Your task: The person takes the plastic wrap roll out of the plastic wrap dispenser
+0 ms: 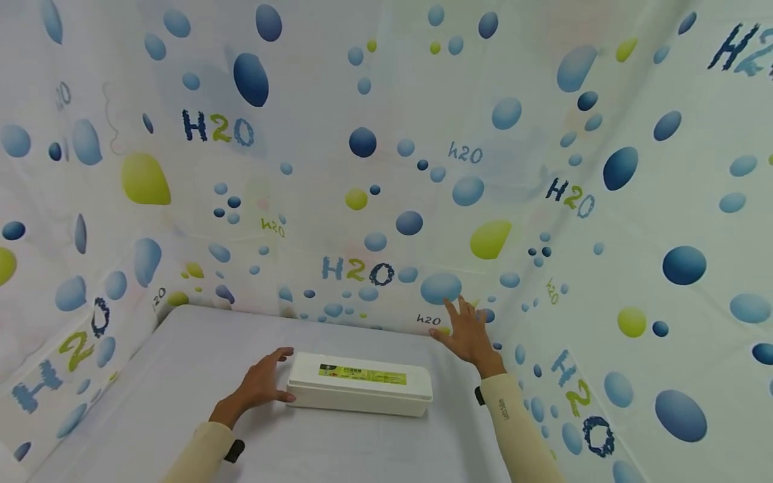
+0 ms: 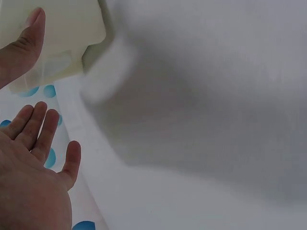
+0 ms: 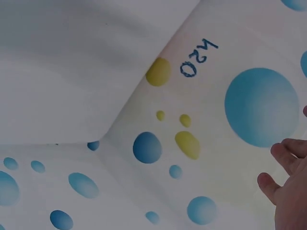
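Observation:
A long white lidded box (image 1: 356, 402) with a yellow-green label (image 1: 362, 374) on its lid lies on the white table. My left hand (image 1: 260, 382) is at the box's left end, its thumb by the near corner and its fingers spread toward the far one. From the left wrist, the thumb (image 2: 31, 43) overlaps the pale box (image 2: 72, 24); whether it touches cannot be told. Fingers of that left hand (image 2: 33, 177) are extended. Up and beyond the box's right end, my right hand (image 1: 468, 335) has its fingers spread, holding nothing. The right wrist view catches part of this hand (image 3: 292, 191).
White cloth covers the table (image 1: 229, 335), whose back edge meets a curtain (image 1: 314, 168) printed with blue and green drops and H2O lettering. More of this curtain hangs along both sides. A table corner (image 3: 91, 129) appears in the right wrist view.

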The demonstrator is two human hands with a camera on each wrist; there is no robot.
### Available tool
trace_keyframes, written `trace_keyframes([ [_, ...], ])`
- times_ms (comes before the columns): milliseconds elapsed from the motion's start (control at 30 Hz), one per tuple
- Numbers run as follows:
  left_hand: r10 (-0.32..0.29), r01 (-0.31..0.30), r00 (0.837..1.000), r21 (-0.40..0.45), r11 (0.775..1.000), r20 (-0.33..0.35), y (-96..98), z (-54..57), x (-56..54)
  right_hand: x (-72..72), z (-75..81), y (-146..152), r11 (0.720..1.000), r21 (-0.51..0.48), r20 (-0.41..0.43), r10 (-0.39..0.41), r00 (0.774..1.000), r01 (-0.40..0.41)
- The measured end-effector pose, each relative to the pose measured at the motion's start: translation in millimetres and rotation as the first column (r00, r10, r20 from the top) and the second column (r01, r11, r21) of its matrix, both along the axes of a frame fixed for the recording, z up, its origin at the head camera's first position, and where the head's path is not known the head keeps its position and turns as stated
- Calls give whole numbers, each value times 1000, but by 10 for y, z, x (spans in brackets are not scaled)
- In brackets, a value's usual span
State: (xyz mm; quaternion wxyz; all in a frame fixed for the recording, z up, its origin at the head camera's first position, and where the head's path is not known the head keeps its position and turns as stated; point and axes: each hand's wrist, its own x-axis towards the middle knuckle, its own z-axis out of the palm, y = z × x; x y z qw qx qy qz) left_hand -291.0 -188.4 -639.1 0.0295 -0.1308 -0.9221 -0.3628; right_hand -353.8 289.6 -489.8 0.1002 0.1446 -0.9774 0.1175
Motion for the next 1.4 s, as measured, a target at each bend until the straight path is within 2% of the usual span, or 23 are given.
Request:
trace_keyframes([
  [167, 11, -13, 999, 25, 1000, 47, 60, -105, -15, 56, -33, -32, 1000, -11, 46, -2, 999, 2],
  [367, 27, -34, 992, 55, 998, 120, 120, -117, 12, 104, -122, -67, 1000, -17, 82, -9, 997, 10],
  [533, 20, -29, 993, 78, 997, 120, 138, -92, 33, 115, -175, -96, 1000, -30, 95, -6, 995, 8],
  [833, -3, -11, 993, 118, 993, 116, 151, -122, 65, 106, -328, -88, 999, -30, 138, 24, 990, -20],
  [1167, -7, -13, 992, 167, 986, 124, 156, -142, 102, 203, -519, -138, 995, -84, 155, 60, 986, -47],
  [1400, -5, -12, 994, 167, 986, 105, 149, -189, 101, 234, -640, -185, 994, -82, 212, 88, 973, -72],
])
